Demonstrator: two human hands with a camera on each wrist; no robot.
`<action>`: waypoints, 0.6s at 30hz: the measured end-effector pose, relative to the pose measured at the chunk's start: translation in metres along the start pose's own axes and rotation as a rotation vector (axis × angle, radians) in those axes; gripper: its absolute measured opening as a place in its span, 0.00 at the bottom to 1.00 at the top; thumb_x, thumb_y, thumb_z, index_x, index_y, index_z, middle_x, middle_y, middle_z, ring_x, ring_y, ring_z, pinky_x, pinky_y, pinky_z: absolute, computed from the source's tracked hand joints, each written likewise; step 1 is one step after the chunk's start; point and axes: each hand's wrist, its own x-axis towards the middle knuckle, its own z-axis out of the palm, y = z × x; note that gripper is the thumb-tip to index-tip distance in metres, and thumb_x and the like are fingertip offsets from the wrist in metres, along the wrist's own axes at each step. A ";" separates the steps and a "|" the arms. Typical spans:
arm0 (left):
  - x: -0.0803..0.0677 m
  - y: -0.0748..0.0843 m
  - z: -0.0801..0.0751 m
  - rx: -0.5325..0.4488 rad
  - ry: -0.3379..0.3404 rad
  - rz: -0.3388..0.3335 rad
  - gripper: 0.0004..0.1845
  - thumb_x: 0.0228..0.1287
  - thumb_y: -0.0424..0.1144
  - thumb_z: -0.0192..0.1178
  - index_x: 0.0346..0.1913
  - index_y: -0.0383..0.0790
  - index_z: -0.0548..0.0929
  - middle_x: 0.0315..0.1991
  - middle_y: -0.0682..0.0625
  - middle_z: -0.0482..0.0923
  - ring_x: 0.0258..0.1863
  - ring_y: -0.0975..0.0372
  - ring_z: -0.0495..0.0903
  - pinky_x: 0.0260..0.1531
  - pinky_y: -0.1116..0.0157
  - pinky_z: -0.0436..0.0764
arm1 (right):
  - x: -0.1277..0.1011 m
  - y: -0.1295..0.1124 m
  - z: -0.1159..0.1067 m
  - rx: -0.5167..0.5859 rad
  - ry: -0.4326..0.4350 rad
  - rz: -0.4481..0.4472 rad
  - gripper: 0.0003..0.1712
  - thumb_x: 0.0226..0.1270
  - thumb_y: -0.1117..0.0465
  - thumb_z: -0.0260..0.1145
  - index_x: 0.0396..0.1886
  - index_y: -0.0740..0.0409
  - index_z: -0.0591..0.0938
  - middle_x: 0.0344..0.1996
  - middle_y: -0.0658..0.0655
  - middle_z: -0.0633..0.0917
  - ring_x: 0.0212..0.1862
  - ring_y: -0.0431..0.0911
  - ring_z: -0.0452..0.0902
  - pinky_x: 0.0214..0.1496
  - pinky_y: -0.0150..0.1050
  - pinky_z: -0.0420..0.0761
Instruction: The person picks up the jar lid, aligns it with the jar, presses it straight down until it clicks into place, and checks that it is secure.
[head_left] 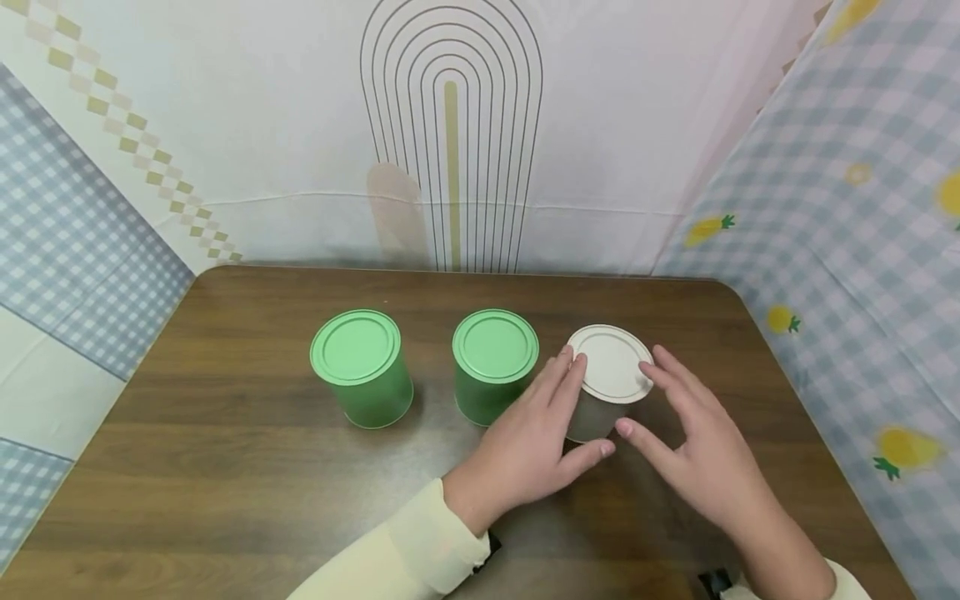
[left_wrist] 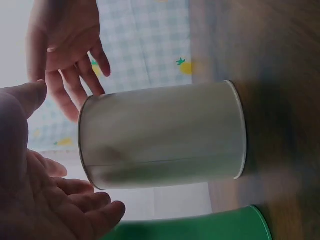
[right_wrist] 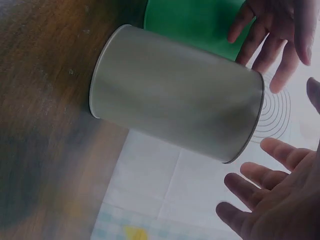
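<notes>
A white lidded can (head_left: 611,367) stands upright on the brown wooden table, the rightmost of three cans in a row. My left hand (head_left: 528,437) is at its left side, fingers extended along the rim and thumb spread toward the front. On the opposite side my right hand (head_left: 701,446) has its fingers and thumb spread, fingertips close to the lid's right edge. In the left wrist view the plain side of the white can (left_wrist: 162,135) shows between both hands. The right wrist view shows the white can (right_wrist: 177,92) with relaxed fingers (right_wrist: 235,217) near its top rim.
Two green lidded cans stand to the left: the middle green can (head_left: 495,346) close beside my left hand, the other green can (head_left: 360,350) farther off. The wooden table (head_left: 225,483) ends at a white patterned cloth (head_left: 300,133) behind and a checked cloth (head_left: 862,275) on the right.
</notes>
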 end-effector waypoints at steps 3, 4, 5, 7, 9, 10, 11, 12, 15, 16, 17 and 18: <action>-0.010 0.001 -0.002 0.069 0.009 0.036 0.50 0.70 0.66 0.51 0.81 0.37 0.47 0.80 0.40 0.45 0.77 0.48 0.53 0.72 0.57 0.62 | -0.006 -0.002 0.000 -0.051 -0.008 -0.040 0.43 0.63 0.49 0.74 0.74 0.57 0.69 0.78 0.58 0.59 0.74 0.67 0.58 0.72 0.70 0.52; -0.013 0.001 -0.003 0.088 0.013 0.054 0.50 0.70 0.67 0.51 0.80 0.37 0.47 0.80 0.40 0.46 0.77 0.47 0.53 0.72 0.57 0.62 | -0.007 -0.003 0.001 -0.076 -0.010 -0.054 0.44 0.63 0.48 0.74 0.75 0.56 0.68 0.78 0.58 0.58 0.75 0.65 0.57 0.74 0.68 0.48; -0.017 0.002 -0.004 0.104 0.016 0.070 0.50 0.70 0.67 0.51 0.80 0.37 0.48 0.80 0.39 0.47 0.77 0.47 0.54 0.72 0.57 0.63 | -0.009 -0.003 0.001 -0.102 -0.010 -0.067 0.45 0.63 0.47 0.74 0.75 0.56 0.67 0.78 0.58 0.58 0.75 0.64 0.57 0.76 0.67 0.46; -0.023 0.004 -0.008 0.130 0.025 0.102 0.50 0.70 0.67 0.51 0.80 0.36 0.49 0.80 0.39 0.48 0.77 0.46 0.54 0.72 0.56 0.63 | -0.013 -0.002 0.001 -0.155 -0.007 -0.087 0.47 0.62 0.44 0.73 0.76 0.55 0.66 0.79 0.58 0.57 0.76 0.61 0.56 0.77 0.65 0.44; -0.029 0.005 -0.014 0.159 0.031 0.127 0.49 0.70 0.67 0.51 0.80 0.37 0.50 0.80 0.39 0.49 0.77 0.47 0.53 0.72 0.56 0.63 | -0.015 -0.001 0.003 -0.200 -0.005 -0.105 0.49 0.61 0.42 0.73 0.77 0.55 0.65 0.79 0.59 0.57 0.77 0.59 0.54 0.78 0.63 0.43; -0.033 0.005 -0.017 0.175 0.030 0.137 0.49 0.70 0.67 0.50 0.80 0.37 0.50 0.80 0.40 0.49 0.78 0.47 0.52 0.72 0.55 0.63 | -0.017 -0.001 0.003 -0.215 -0.006 -0.108 0.50 0.61 0.42 0.73 0.77 0.54 0.64 0.79 0.59 0.57 0.77 0.59 0.53 0.78 0.62 0.42; -0.037 0.005 -0.021 0.188 0.023 0.140 0.49 0.70 0.68 0.50 0.80 0.38 0.51 0.80 0.41 0.49 0.78 0.48 0.51 0.73 0.55 0.62 | -0.020 0.000 0.004 -0.227 -0.007 -0.111 0.50 0.60 0.41 0.73 0.78 0.54 0.64 0.79 0.59 0.57 0.77 0.59 0.53 0.78 0.61 0.41; -0.041 0.005 -0.025 0.205 0.020 0.144 0.48 0.70 0.68 0.50 0.80 0.38 0.52 0.80 0.42 0.49 0.78 0.49 0.50 0.73 0.55 0.62 | -0.022 0.000 0.005 -0.236 -0.009 -0.112 0.51 0.60 0.40 0.73 0.78 0.54 0.64 0.79 0.60 0.57 0.77 0.60 0.53 0.78 0.61 0.41; -0.057 0.001 -0.036 0.256 -0.006 0.132 0.48 0.69 0.70 0.48 0.80 0.42 0.54 0.80 0.46 0.49 0.79 0.51 0.48 0.73 0.53 0.62 | -0.026 0.001 0.008 -0.246 -0.009 -0.115 0.52 0.58 0.39 0.74 0.78 0.52 0.64 0.78 0.60 0.58 0.77 0.62 0.54 0.78 0.61 0.41; -0.062 -0.001 -0.039 0.267 -0.010 0.123 0.48 0.69 0.70 0.49 0.80 0.43 0.55 0.80 0.47 0.49 0.79 0.51 0.48 0.73 0.52 0.62 | -0.027 0.001 0.009 -0.246 -0.007 -0.117 0.53 0.57 0.38 0.74 0.78 0.52 0.64 0.78 0.60 0.58 0.77 0.62 0.54 0.78 0.62 0.41; -0.067 -0.003 -0.043 0.274 -0.010 0.112 0.48 0.68 0.71 0.50 0.80 0.44 0.55 0.80 0.48 0.49 0.79 0.51 0.48 0.73 0.51 0.62 | -0.028 0.001 0.011 -0.245 -0.002 -0.120 0.53 0.57 0.38 0.74 0.78 0.51 0.65 0.78 0.60 0.59 0.76 0.62 0.55 0.78 0.62 0.42; -0.072 -0.005 -0.046 0.280 -0.007 0.103 0.48 0.68 0.71 0.51 0.80 0.44 0.56 0.81 0.49 0.49 0.79 0.51 0.49 0.72 0.50 0.62 | -0.030 0.000 0.011 -0.245 0.002 -0.122 0.53 0.56 0.38 0.75 0.77 0.51 0.65 0.78 0.60 0.59 0.76 0.62 0.55 0.78 0.62 0.42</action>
